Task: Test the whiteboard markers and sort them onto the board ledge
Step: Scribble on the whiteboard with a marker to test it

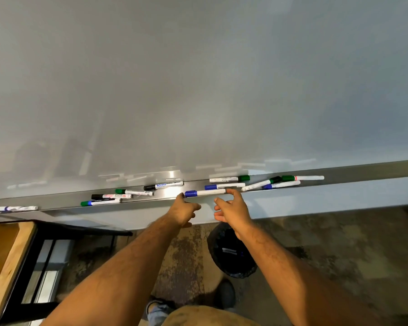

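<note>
Far left, a lone marker [17, 208] lies at the end of the board ledge [363, 172], well apart from the rest, with bare metal between it and the next group. Below it, a wooden tabletop [7, 255] on a dark frame crowds the lower left corner.

Moving right, a loose cluster: a green-and-blue-capped marker [100, 202] sits right on the ledge's front edge, a black-capped marker [111, 196] just behind it, a green-capped marker [134, 192] angled above that, and another black-capped marker [163, 185] tucked close to the whiteboard [198, 78].

Centre now. The left hand [184, 209] reaches up to the front lip, fingers relaxed and spread, one fingertip at the blue cap end of the blue-capped marker [205, 192]; whether it touches, I cannot tell. That marker lies along the front edge between both hands. The right hand [232, 208] comes in at its white end, thumb and fingers apart, one fingertip up by the barrel's tip, nothing gripped.

Behind it lie a second blue marker [224, 186] and a green-capped one [229, 178] near the board. Further right, three or four markers cross each other in a pile [282, 182], one green-capped with a white barrel reaching furthest out. Beyond that the ledge runs bare to the frame's edge.

On the floor below the right wrist stands a black bin [231, 252].
</note>
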Action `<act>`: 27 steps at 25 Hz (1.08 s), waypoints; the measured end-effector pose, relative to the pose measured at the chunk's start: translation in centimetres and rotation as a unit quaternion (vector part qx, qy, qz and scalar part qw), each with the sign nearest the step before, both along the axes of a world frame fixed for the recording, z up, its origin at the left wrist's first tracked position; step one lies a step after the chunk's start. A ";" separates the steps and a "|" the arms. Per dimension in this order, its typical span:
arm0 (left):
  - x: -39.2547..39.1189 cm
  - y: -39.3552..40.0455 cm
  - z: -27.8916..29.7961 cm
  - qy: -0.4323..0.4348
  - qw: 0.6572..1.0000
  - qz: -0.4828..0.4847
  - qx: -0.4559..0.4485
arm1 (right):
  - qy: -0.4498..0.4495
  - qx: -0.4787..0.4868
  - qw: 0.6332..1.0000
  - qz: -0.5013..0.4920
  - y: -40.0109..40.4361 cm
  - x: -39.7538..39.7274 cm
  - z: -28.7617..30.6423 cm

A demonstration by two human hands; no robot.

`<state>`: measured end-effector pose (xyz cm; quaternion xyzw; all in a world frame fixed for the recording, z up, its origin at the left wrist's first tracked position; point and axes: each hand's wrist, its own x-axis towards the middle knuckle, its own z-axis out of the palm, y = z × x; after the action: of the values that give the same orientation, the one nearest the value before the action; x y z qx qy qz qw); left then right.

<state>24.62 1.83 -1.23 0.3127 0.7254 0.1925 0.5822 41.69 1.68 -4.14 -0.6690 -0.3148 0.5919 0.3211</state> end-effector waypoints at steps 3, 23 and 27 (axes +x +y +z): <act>0.2 0.3 -0.2 -0.036 0.999 0.040 0.005 | 0.019 -0.006 1.000 -0.007 0.2 -0.4 -0.2; -16.5 -1.7 14.1 -0.015 0.930 -0.178 0.320 | 0.176 0.160 0.952 0.194 1.2 -14.7 16.5; -21.1 -0.8 18.5 0.179 0.821 -0.309 0.445 | 0.157 0.227 0.939 0.208 1.8 -18.9 21.2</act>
<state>3.49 1.05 17.29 0.7744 0.5178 0.2448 0.2689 22.78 3.45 17.04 -0.3968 -0.5182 0.6558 0.3793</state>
